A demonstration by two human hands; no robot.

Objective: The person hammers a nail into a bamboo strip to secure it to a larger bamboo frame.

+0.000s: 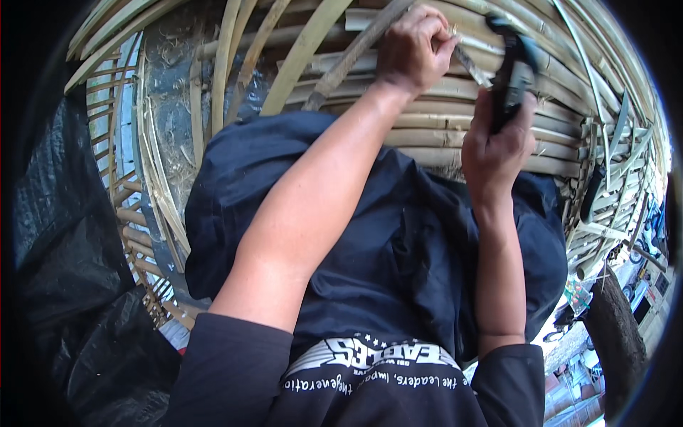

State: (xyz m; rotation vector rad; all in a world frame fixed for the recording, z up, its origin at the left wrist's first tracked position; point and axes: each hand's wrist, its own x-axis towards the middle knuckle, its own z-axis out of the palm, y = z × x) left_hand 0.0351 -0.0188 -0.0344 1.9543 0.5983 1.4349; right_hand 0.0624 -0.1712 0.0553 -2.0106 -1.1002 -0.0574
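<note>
My left hand (416,48) is closed in a pinch over the bamboo slats (427,135), with its thumb and forefinger together at a small pale tip. What exactly the fingers hold is too small to make out. A grey-brown pole (345,65) runs slantwise under this hand. To its right, my right hand (501,139) is wrapped round a dark tool that looks like a hammer (514,75), raised above the slats and smeared by motion. Between the two hands a narrow strip (471,67) lies over the slats.
Loose split-bamboo strips (302,60) fan out at the far left. Black plastic sheeting (60,249) hangs on the left side, beside a ladder-like bamboo frame (128,213). A dark post (617,320) stands at the lower right, with ground and clutter lower down beyond it.
</note>
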